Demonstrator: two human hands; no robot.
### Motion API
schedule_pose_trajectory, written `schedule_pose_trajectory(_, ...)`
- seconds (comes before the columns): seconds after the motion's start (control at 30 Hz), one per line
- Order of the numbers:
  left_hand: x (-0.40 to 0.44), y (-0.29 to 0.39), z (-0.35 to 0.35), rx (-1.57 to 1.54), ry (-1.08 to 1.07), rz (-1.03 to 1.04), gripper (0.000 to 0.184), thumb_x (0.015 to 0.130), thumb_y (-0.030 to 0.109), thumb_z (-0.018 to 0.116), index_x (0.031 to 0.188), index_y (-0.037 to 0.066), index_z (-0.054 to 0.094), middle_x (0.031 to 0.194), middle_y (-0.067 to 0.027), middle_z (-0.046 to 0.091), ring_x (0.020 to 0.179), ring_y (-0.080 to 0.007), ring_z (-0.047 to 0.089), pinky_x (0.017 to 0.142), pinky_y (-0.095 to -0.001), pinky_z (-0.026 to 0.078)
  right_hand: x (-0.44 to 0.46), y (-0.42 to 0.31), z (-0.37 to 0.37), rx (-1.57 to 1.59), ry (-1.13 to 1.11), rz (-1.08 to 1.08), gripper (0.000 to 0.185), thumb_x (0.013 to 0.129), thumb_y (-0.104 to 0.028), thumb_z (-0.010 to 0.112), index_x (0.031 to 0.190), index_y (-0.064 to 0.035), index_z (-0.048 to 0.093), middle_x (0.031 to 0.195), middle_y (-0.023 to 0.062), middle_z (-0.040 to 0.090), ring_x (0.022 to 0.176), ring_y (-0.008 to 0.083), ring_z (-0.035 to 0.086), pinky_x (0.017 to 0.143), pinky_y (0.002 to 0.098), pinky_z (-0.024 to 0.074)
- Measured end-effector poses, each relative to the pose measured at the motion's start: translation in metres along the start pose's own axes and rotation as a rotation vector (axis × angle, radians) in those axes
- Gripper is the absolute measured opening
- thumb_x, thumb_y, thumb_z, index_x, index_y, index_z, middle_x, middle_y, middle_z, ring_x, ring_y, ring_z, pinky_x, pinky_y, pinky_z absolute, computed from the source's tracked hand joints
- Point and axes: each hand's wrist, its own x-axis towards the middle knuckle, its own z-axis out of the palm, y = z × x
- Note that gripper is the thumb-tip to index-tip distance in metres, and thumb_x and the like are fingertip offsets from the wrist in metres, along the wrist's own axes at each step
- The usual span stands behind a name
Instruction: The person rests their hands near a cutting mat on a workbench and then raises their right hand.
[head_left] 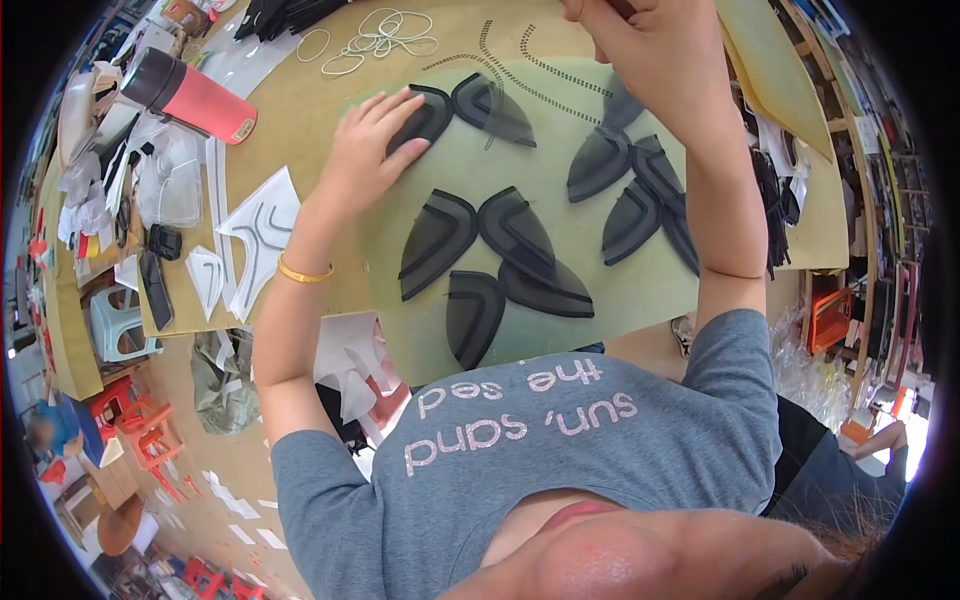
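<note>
My left hand [375, 145] lies with fingers stretched and thumb apart on a dark sheer curved piece [432, 118] with a thick black edge band, partly covering it. A similar sheer piece [495, 110] lies beside it. My right hand [645, 35] is raised at the top edge, its fingers curled together and partly cut off; what they hold, if anything, cannot be seen. Below it, more sheer pieces [600, 162] overlap on the pale green translucent mat [380, 265]. Another group of sheer pieces [437, 245] lies nearer my chest. Dotted black lines [540, 92] run across the mat's far part.
A pink bottle [215, 105] with a dark lid lies at the table's left. White cord [385, 40] is coiled at the back. White paper patterns [262, 235], a phone [155, 290] and plastic bags [165, 180] lie left. Black strips [775, 205] hang at the right.
</note>
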Motion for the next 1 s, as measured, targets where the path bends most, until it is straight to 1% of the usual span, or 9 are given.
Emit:
schedule_pose_trajectory(0.13, 0.014, 0.050, -0.010, -1.016, 0.091, -0.241, 0.047, 0.099, 0.021, 0.066, 0.140, 0.000, 0.058, 0.139, -0.0132, 0.061, 0.128, -0.0187, 0.056, 0.108, -0.0342, 0.043, 0.003, -0.013, 0.000, 0.059, -0.004, 0.082, 0.007, 0.092, 0.000, 0.068, 0.098, 0.0017, 0.070, 0.071, 0.0072, 0.062, 0.062, 0.0091, 0.054, 0.056, 0.0249, 0.0428)
schedule_pose_trajectory(0.23, 0.021, 0.060, -0.008, -1.163, 0.109, -0.344, 0.033, 0.098, 0.017, 0.069, 0.126, -0.002, 0.068, 0.122, -0.0096, 0.071, 0.111, -0.0140, 0.063, 0.097, -0.0288, 0.049, -0.005, -0.005, 0.011, 0.156, 0.098, 0.097, 0.007, 0.092, 0.002, 0.068, 0.099, 0.0018, 0.071, 0.073, 0.0035, 0.062, 0.062, 0.0058, 0.053, 0.054, 0.0222, 0.0413)
schedule_pose_trajectory(0.33, 0.021, 0.062, -0.004, -1.146, 0.208, -0.352, 0.021, 0.094, 0.013, 0.074, 0.109, -0.002, 0.075, 0.101, -0.0033, 0.073, 0.088, -0.0062, 0.064, 0.080, -0.0219, 0.051, -0.012, -0.002, 0.013, 0.229, 0.118, 0.149, 0.009, 0.092, 0.003, 0.068, 0.101, 0.0015, 0.070, 0.075, 0.0024, 0.063, 0.061, 0.0047, 0.054, 0.053, 0.0210, 0.0413)
schedule_pose_trajectory(0.43, 0.019, 0.071, -0.010, -1.048, 0.298, -0.307, 0.016, 0.093, 0.012, 0.074, 0.103, -0.001, 0.077, 0.094, -0.0026, 0.073, 0.085, -0.0069, 0.064, 0.077, -0.0225, 0.051, -0.022, 0.002, 0.017, 0.247, 0.108, 0.192, 0.015, 0.093, 0.002, 0.067, 0.108, 0.0006, 0.068, 0.081, 0.0039, 0.064, 0.062, 0.0064, 0.057, 0.054, 0.0225, 0.0445)
schedule_pose_trajectory(0.63, 0.016, 0.066, -0.012, -0.304, 0.495, -0.136, 0.013, 0.089, 0.006, 0.074, 0.101, 0.002, 0.078, 0.082, -0.0052, 0.070, 0.073, -0.0101, 0.064, 0.068, -0.0227, 0.049, -0.043, 0.018, 0.021, 0.075, -0.087, 0.124, 0.041, 0.089, 0.003, 0.065, 0.129, -0.0036, 0.057, 0.099, 0.0104, 0.059, 0.085, 0.0189, 0.062, 0.070, 0.0289, 0.0508)
schedule_pose_trajectory(0.67, 0.015, 0.068, -0.012, -0.286, 0.468, -0.178, 0.013, 0.088, 0.007, 0.075, 0.100, 0.002, 0.078, 0.081, -0.0057, 0.070, 0.071, -0.0109, 0.064, 0.066, -0.0234, 0.049, -0.046, 0.018, 0.022, 0.064, -0.112, 0.114, 0.045, 0.089, 0.003, 0.065, 0.132, -0.0044, 0.055, 0.100, 0.0112, 0.058, 0.088, 0.0209, 0.061, 0.073, 0.0297, 0.0507)
schedule_pose_trajectory(0.73, 0.015, 0.070, -0.012, -0.250, 0.412, -0.259, 0.013, 0.088, 0.008, 0.075, 0.099, 0.001, 0.077, 0.081, -0.0068, 0.069, 0.065, -0.0124, 0.063, 0.062, -0.0248, 0.048, -0.048, 0.029, 0.026, 0.122, -0.153, 0.159, 0.045, 0.089, 0.003, 0.065, 0.132, -0.0042, 0.055, 0.093, 0.0098, 0.056, 0.080, 0.0186, 0.059, 0.070, 0.0288, 0.0494)
schedule_pose_trajectory(0.83, 0.018, 0.064, -0.009, -0.300, 0.329, -0.419, 0.017, 0.087, 0.011, 0.076, 0.103, 0.003, 0.077, 0.078, -0.0052, 0.070, 0.062, -0.0117, 0.061, 0.058, -0.0256, 0.047, -0.046, 0.042, 0.033, 0.354, -0.318, 0.384, 0.045, 0.091, 0.002, 0.064, 0.134, -0.0037, 0.053, 0.084, 0.0063, 0.054, 0.072, 0.0138, 0.054, 0.067, 0.0270, 0.0465)
schedule_pose_trajectory(1.0, 0.028, 0.037, -0.002, -0.431, 0.144, -0.584, 0.022, 0.085, 0.014, 0.077, 0.098, 0.001, 0.066, 0.073, -0.0052, 0.070, 0.062, -0.0092, 0.059, 0.056, -0.0256, 0.046, -0.067, 0.096, 0.084, 0.567, -0.374, 0.507, 0.052, 0.092, 0.001, 0.064, 0.141, -0.0052, 0.049, 0.078, 0.0007, 0.051, 0.070, 0.0086, 0.050, 0.065, 0.0254, 0.0436)
